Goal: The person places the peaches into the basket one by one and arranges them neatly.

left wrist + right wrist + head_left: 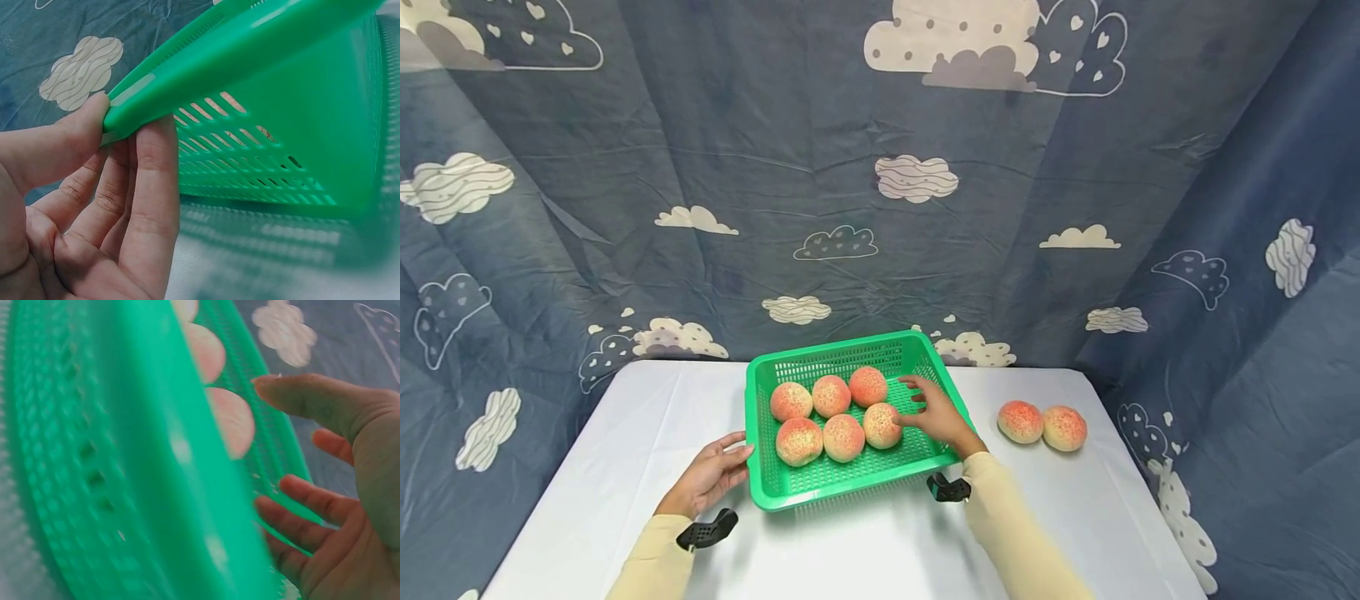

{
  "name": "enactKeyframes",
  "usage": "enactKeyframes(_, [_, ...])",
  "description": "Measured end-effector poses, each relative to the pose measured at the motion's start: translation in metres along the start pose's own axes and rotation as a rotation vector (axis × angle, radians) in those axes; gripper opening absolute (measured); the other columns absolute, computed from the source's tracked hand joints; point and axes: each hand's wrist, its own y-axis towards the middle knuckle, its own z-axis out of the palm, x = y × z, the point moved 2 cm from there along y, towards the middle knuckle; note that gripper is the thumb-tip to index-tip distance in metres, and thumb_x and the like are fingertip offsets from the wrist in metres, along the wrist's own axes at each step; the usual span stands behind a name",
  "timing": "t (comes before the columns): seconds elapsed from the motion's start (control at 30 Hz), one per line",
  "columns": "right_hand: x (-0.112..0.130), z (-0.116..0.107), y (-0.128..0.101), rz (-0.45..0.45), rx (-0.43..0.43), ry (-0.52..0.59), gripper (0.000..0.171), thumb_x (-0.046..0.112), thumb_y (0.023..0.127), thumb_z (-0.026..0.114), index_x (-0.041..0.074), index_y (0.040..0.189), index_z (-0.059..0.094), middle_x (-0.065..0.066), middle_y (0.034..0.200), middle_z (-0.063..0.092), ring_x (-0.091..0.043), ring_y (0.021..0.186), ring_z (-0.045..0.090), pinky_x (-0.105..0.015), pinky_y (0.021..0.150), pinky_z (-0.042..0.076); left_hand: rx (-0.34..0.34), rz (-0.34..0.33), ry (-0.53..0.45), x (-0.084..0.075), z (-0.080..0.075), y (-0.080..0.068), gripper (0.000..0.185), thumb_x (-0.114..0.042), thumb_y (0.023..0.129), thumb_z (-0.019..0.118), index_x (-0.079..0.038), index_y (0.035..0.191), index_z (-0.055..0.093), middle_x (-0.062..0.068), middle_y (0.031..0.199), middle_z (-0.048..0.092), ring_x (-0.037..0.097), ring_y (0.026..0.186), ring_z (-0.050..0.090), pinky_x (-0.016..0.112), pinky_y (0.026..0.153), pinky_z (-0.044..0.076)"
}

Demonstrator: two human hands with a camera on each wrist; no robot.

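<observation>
While left hand [711, 477] steadies it, basket [820, 482] lies long-side across.

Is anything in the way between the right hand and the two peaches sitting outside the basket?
Only the basket's right wall: the right hand is inside it, open, and the two peaches lie on the cloth beyond.

A green plastic basket [850, 479] with slotted walls stands near the middle of the white table [625, 433], closer to the back edge. Six pink-orange peaches [842, 437] lie inside in two rows of three, touching one another. Two more peaches [1042, 425] lie side by side near the right edge.
</observation>
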Motion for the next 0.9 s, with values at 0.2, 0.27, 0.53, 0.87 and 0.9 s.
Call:
enactKeyframes(0.2, [-0.006,-0.03,-0.016,-0.006,-0.002,0.101,0.068,0.011,0.083,0.077,0.007,0.142,0.044,-0.022,0.139,0.045,-0.042,0.123,0.048,-0.051,0.097,0.046,0.0,-0.007,0.021,0.0,0.001,0.001,0.055,-0.008,0.098,0.055,0.008,0.142,0.026,-0.001,0.097,0.069,0.01,0.089,0.067,0.026,0.079,0.056])
enactKeyframes(0.27, [-0.009,-0.039,-0.022,-0.038,0.008,0.139,0.067,0.011,0.083,0.076,0.005,0.141,0.043,-0.022,0.14,0.045,-0.042,0.125,0.047,-0.052,0.1,0.043,0.008,-0.004,0.022,0.0,0.001,0.001,0.055,-0.008,0.098,0.055,0.008,0.142,0.026,-0.001,0.098,0.069,0.01,0.09,0.067,0.027,0.08,0.056])
enactKeyframes(0.53, [-0.024,-0.072,-0.039,-0.036,-0.083,0.209,0.063,0.014,0.086,0.074,0.001,0.14,0.043,-0.023,0.14,0.045,-0.041,0.126,0.045,-0.054,0.103,0.039,0.045,0.011,0.0,-0.001,0.0,-0.002,0.047,-0.008,0.098,0.055,0.006,0.138,0.034,-0.001,0.099,0.069,0.01,0.09,0.067,0.026,0.08,0.056])
enactKeyframes(0.87, [-0.058,-0.102,-0.05,0.096,-0.217,0.122,0.065,0.022,0.087,0.074,0.004,0.141,0.042,-0.024,0.142,0.042,-0.04,0.13,0.04,-0.052,0.106,0.036,0.01,0.003,0.007,0.0,0.0,0.0,0.048,-0.007,0.098,0.056,0.008,0.137,0.032,-0.001,0.097,0.069,0.011,0.09,0.067,0.028,0.08,0.056])
enactKeyframes(0.9, [-0.062,-0.105,-0.05,0.114,-0.225,0.109,0.067,0.024,0.086,0.075,0.005,0.141,0.042,-0.024,0.143,0.041,-0.04,0.129,0.041,-0.052,0.106,0.035,0.01,0.002,0.007,0.0,0.0,0.0,0.048,-0.007,0.098,0.056,0.008,0.137,0.032,-0.001,0.097,0.069,0.011,0.089,0.067,0.028,0.08,0.056])
